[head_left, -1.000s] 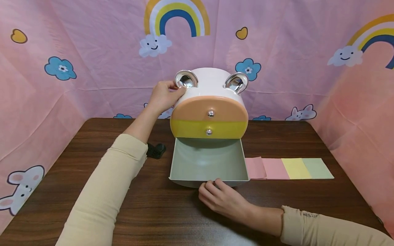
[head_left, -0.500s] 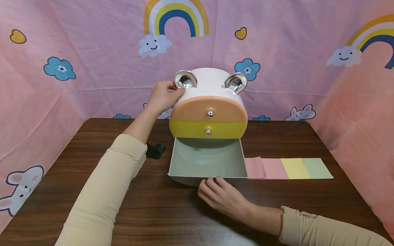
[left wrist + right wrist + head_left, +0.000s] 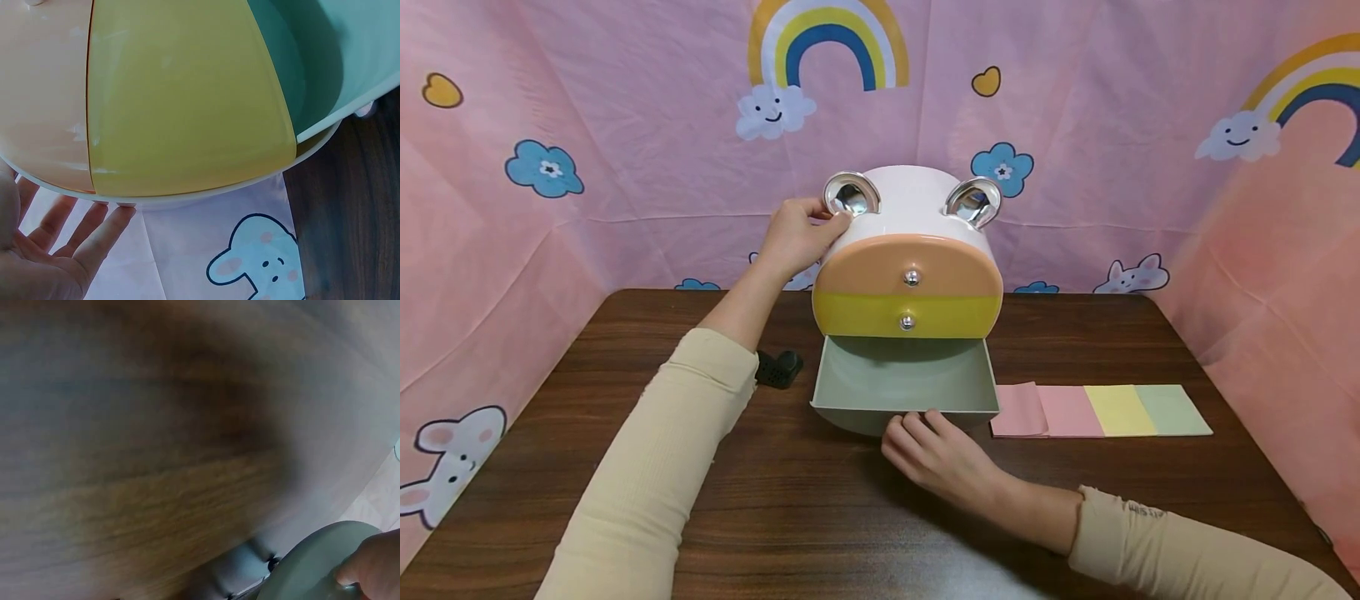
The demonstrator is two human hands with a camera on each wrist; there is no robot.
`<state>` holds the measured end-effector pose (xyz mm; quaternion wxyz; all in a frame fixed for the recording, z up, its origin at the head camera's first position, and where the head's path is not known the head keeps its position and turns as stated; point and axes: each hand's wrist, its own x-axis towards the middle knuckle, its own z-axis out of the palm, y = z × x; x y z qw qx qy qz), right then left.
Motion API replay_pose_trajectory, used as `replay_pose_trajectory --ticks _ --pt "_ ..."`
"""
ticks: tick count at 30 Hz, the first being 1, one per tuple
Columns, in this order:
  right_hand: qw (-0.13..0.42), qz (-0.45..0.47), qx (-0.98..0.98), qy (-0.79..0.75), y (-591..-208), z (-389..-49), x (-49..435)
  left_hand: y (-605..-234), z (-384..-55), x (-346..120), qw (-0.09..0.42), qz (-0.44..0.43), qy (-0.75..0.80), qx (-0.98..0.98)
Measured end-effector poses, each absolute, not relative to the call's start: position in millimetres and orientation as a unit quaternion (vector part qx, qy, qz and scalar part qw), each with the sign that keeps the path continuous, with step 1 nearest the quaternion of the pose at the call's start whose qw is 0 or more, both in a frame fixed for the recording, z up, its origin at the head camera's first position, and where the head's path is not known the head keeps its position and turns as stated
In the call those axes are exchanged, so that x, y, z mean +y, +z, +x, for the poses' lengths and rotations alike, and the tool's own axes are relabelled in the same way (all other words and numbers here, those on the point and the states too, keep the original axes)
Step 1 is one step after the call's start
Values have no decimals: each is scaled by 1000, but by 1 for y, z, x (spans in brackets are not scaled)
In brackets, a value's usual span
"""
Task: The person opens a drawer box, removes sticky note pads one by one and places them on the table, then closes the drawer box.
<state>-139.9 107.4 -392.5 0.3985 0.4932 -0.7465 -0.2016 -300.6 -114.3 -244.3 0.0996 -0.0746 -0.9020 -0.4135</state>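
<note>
A small white cabinet (image 3: 912,196) with silver ear shapes stands on the table. Its orange top drawer (image 3: 865,267) and yellow middle drawer (image 3: 865,315) sit flush, while the green bottom drawer (image 3: 853,419) is pulled partway out. My left hand (image 3: 797,237) steadies the cabinet's upper left side by the ear; in the left wrist view its fingers (image 3: 103,240) lie extended against the side. At the green drawer's front, my right hand (image 3: 942,460) has its fingers bent. A thumb (image 3: 359,565) meets a small shiny knob (image 3: 345,586) in the right wrist view.
Sticky notes (image 3: 1120,411) in pink, yellow and green lie right of the drawer. A small black object (image 3: 779,369) rests left of the cabinet, partly behind the left forearm. Pink patterned cloth (image 3: 662,167) surrounds the dark wooden table (image 3: 760,500).
The green drawer has slid inward toward the cabinet, and my right hand has moved forward with it. My left hand has stayed at the cabinet's side.
</note>
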Motion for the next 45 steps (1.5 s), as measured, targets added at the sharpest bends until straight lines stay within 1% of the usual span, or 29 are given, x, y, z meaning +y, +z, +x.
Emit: replay_pose_trajectory --ticks 12,21,31,45 --pt "399 491 -748 -202 -391 -163 108 -246 -301 -115 107 -79 -414 -900" --pt "420 488 -743 -185 -390 -177 107 -246 -303 -113 109 -74 -408 -904" --pt "402 468 -763 -193 -391 -190 105 -246 -301 -114 107 -74 -411 -902" --pt "404 450 -773 -190 -394 -202 103 -246 -303 -114 101 -70 -411 -903"
